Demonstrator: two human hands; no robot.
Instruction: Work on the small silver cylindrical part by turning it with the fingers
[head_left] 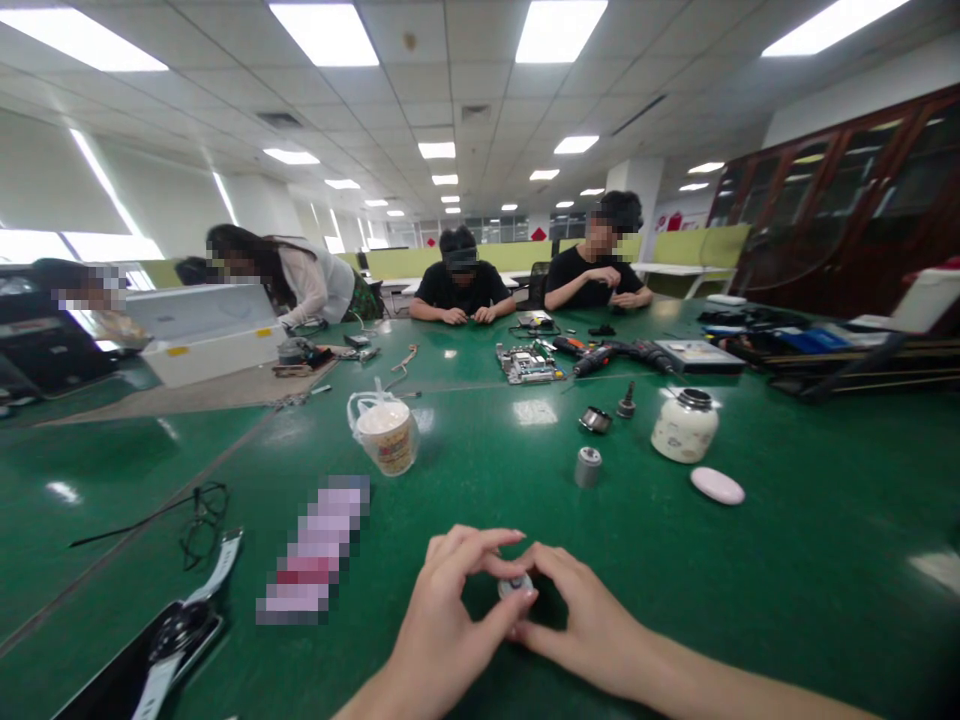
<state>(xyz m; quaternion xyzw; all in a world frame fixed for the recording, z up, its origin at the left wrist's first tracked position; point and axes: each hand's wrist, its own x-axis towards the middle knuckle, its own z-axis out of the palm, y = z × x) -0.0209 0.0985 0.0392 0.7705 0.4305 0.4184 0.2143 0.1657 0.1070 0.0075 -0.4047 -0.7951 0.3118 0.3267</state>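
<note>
There it was, a small, round, silvery metal part (pixel 513 583), low over the near stretch of glossy green tabletop (pixel 480 440), pinched between both hands! The left hand (pixel 450 600) laid its thumb across the front; the right hand (pixel 585 622) curled in opposite, fingers almost meeting. Ahead, green surface ran up to an upright silver metal cylinder (pixel 588 468); off right, a pale pink oval piece (pixel 718 486) lay near a cream patterned jar (pixel 684 428). Leftward, room ran only to a lilac oblong (pixel 319 550), too blurred to read. Fingers hid much of the metal part; whether it touched the tabletop, I couldn't tell. Lower left, a black slab (pixel 97 672) under a pale-strapped watch (pixel 180 630) was cut off, as were both forearms.
</note>
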